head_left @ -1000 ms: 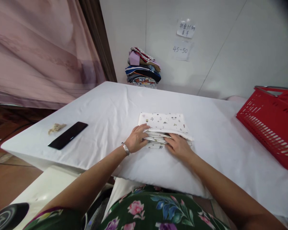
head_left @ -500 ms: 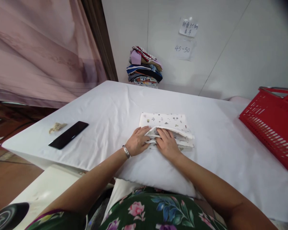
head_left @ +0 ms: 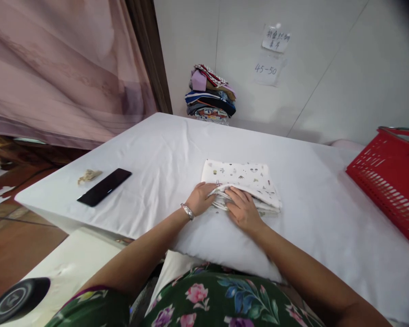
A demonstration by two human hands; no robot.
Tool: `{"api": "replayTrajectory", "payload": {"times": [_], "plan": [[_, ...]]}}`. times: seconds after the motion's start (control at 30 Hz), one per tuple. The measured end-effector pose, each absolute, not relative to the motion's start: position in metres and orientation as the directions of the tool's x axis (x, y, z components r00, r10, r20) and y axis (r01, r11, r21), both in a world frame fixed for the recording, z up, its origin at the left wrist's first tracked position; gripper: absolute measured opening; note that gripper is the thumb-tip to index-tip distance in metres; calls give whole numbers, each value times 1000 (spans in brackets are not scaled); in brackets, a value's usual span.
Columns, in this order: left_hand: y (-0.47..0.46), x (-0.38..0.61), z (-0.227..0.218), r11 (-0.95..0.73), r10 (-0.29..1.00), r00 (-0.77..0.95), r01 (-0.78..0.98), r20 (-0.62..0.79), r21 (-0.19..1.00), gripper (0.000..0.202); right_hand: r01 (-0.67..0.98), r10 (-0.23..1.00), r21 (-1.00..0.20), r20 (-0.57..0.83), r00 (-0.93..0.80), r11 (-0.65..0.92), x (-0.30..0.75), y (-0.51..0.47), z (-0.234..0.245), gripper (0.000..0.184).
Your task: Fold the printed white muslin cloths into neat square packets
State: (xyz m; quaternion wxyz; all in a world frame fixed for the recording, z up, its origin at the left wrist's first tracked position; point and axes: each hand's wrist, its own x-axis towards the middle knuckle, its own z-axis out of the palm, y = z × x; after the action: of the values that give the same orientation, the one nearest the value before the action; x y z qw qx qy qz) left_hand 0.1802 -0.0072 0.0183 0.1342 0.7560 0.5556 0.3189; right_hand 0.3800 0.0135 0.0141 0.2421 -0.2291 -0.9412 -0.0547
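Head view, layered oblong cloth point(head_left: 240, 173), left hand point(head_left: 199, 200) gripping, right hand point(head_left: 244, 211) touching

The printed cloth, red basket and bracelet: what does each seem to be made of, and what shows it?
Printed cloth: soft, matt fabric, perhaps cotton; it bends in layers. Red basket: probably moulded plastic, given its slotted wall. Bracelet: silvery shine suggests metal.

The head-worn camera looks forward and down from above the green floral top point(head_left: 207, 302), which spreads along the bottom edge, across the white-covered desk point(head_left: 327, 218). The folded printed cloth point(head_left: 238, 171) lies near, just below centre, while the wide field reaches to the pale wall point(head_left: 313, 68) ahead and cuts off the red shopping basket point(head_left: 393, 168) at right.
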Motion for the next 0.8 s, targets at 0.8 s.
{"api": "replayTrajectory", "payload": {"times": [0.8], "plan": [[-11,168,32,-154,987,119,479,110,864,34,411,386,-65,504,-773,909,344,11,15,15]]}}
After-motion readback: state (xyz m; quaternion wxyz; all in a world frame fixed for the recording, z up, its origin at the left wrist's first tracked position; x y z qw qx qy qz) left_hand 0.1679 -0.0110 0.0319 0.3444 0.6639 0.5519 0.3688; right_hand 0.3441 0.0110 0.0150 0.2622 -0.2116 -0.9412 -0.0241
